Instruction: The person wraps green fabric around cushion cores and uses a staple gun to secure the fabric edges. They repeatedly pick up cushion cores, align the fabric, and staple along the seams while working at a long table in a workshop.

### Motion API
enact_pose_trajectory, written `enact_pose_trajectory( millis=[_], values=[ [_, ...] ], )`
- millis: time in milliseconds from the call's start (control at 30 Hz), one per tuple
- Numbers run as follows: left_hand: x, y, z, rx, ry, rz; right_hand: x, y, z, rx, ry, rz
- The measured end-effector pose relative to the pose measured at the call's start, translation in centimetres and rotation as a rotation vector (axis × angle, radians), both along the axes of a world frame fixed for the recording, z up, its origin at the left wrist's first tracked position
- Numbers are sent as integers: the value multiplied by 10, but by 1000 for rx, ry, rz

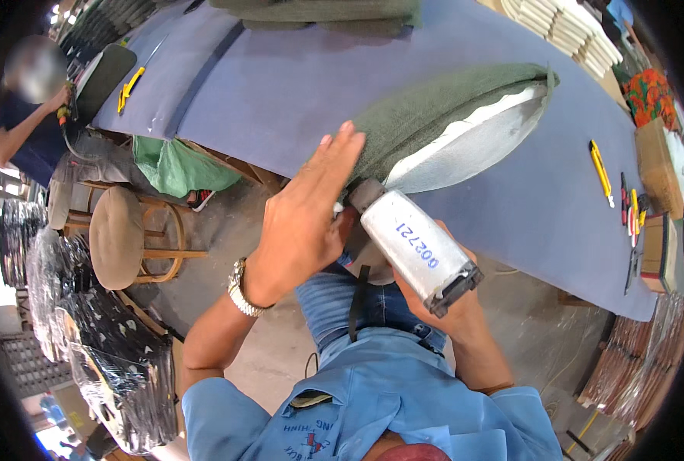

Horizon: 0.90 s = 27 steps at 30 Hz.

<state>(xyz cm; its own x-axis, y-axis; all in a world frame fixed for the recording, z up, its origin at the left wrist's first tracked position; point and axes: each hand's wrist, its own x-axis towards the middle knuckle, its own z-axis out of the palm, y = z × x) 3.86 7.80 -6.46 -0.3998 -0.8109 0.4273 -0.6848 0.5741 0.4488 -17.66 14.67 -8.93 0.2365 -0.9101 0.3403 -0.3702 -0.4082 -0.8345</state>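
A seat pad covered in dark green fabric (426, 111) lies tilted on the table, its pale underside (472, 146) showing along the right. Against the pad's near end rests my left hand (299, 211), with the fingers stretched out along the fabric and the thumb low beside the edge. My right hand (465, 303) is wrapped round a silver staple gun (407, 242) with a black rear cap. The tool's dark nose is at the pad's near end, close to my left thumb; exact contact is hidden. Most of my right fingers are behind the tool body.
On the blue-grey table (242, 100) lie a yellow cutter (601, 170) and several hand tools (634, 219) at the right, and another yellow cutter (130, 90) far left. Green fabric pieces (319, 11) sit at the back. A co-worker (27, 134) and a padded stool (117, 238) are left.
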Motion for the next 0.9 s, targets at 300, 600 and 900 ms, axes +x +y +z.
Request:
enact_pose_trajectory(
  millis=[300,600,900],
  values=[
    [7,-5,-12,55,70,63,-4,2,-22,-109,2,-7],
    [7,-6,-9,65,65,46,1,0,-24,-93,68,-16],
    [7,2,-13,69,96,21,6,-1,-8,-7,147,17]
  ],
)
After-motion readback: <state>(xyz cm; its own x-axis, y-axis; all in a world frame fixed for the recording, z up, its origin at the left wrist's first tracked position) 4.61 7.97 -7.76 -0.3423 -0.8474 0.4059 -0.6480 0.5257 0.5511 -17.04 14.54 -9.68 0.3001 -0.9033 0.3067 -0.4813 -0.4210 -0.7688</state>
